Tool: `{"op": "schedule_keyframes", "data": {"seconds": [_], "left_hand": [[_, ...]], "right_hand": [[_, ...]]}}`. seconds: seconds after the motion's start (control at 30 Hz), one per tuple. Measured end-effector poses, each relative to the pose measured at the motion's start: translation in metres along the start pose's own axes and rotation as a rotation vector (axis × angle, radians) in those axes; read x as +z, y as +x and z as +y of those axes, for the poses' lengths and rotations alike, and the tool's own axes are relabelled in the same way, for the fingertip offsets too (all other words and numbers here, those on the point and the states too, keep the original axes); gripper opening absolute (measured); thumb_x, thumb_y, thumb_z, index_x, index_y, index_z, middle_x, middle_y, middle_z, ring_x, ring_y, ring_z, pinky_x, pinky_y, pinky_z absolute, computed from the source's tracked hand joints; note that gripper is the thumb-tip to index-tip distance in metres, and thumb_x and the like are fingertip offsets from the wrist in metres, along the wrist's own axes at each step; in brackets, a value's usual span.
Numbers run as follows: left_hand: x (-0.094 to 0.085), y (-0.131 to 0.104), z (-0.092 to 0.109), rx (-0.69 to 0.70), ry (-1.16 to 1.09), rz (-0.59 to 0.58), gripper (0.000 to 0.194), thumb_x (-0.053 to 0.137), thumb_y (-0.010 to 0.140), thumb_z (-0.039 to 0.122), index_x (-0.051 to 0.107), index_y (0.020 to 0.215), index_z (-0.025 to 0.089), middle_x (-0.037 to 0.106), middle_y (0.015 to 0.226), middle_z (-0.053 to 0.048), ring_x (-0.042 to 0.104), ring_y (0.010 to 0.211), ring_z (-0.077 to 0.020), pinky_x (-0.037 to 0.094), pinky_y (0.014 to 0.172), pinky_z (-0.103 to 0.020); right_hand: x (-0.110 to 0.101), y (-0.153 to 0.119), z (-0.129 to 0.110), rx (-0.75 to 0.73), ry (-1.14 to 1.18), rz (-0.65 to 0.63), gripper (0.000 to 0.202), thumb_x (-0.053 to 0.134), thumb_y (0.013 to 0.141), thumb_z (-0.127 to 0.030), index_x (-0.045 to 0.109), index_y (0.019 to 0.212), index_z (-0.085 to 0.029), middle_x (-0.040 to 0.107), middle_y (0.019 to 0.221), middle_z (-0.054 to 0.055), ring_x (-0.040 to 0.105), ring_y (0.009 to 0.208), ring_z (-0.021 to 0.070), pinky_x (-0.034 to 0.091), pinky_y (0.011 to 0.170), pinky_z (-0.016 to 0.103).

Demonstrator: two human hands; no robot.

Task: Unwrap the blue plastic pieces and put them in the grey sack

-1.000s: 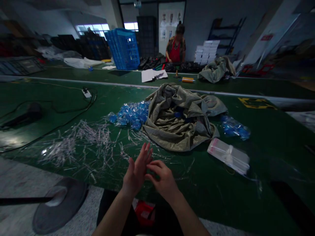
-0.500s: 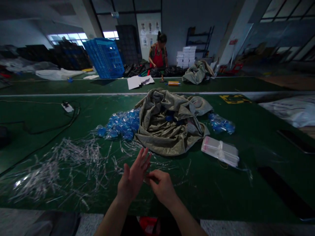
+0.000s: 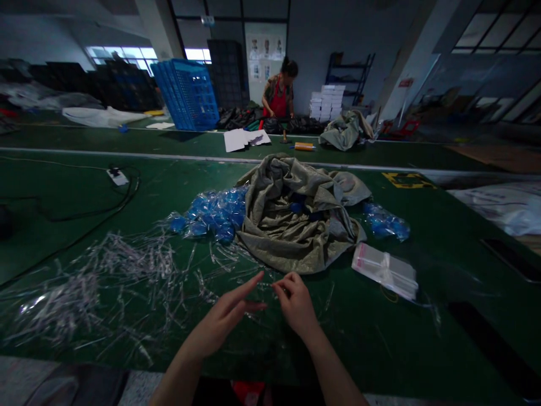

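Note:
My left hand hovers low over the front of the green table, open, thumb and fingers apart, with nothing visible in it. Just to its right, my right hand is closed in a pinch; a small clear bit may be at the fingertips, too faint to name. Thin clear plastic strips lie scattered to the left and in front of the hands. Beyond them sits a crumpled grey-green woven sack, its mouth open, with blue pieces inside. Blue items in clear wrapping are heaped against the sack's left side.
A tied bundle of clear bags lies right of the sack, near more wrapped blue items. Two dark phone-like slabs lie at far right. A power strip with cables is at left. Across the table, a person in a red apron works.
My hands have drawn apart. The left has turned from upright, palm showing, to reaching rightward; the right has moved slightly up and right, still pinched. The view has shifted slightly.

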State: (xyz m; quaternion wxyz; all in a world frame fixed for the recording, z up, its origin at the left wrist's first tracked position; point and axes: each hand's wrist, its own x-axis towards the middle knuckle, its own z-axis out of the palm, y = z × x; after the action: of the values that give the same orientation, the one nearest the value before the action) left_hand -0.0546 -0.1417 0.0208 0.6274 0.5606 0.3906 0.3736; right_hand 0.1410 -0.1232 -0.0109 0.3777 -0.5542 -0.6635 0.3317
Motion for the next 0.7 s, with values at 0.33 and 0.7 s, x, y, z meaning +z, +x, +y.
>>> {"op": "schedule_keyframes", "data": {"seconds": [0.33, 0.7], "left_hand": [[-0.027, 0.17, 0.003, 0.239, 0.975, 0.289, 0.034, 0.047, 0.087, 0.025, 0.063, 0.113, 0.01, 0.068, 0.105, -0.012, 0.064, 0.089, -0.0204, 0.049, 0.086, -0.031], [0.022, 0.35, -0.009, 0.187, 1.052, 0.254, 0.04, 0.05, 0.085, 0.015, 0.052, 0.123, 0.003, 0.055, 0.127, -0.022, 0.052, 0.115, -0.0243, 0.038, 0.098, -0.033]], "right_hand": [[-0.033, -0.034, 0.024, -0.11, -0.449, -0.249, 0.039, 0.046, 0.086, -0.01, 0.062, 0.12, -0.021, 0.062, 0.123, 0.011, 0.064, 0.102, 0.0209, 0.051, 0.085, 0.031], [-0.068, -0.077, 0.048, 0.003, -0.293, -0.201, 0.059, 0.045, 0.075, 0.001, 0.055, 0.129, -0.022, 0.067, 0.117, 0.008, 0.064, 0.105, 0.0184, 0.049, 0.091, 0.028]]}}
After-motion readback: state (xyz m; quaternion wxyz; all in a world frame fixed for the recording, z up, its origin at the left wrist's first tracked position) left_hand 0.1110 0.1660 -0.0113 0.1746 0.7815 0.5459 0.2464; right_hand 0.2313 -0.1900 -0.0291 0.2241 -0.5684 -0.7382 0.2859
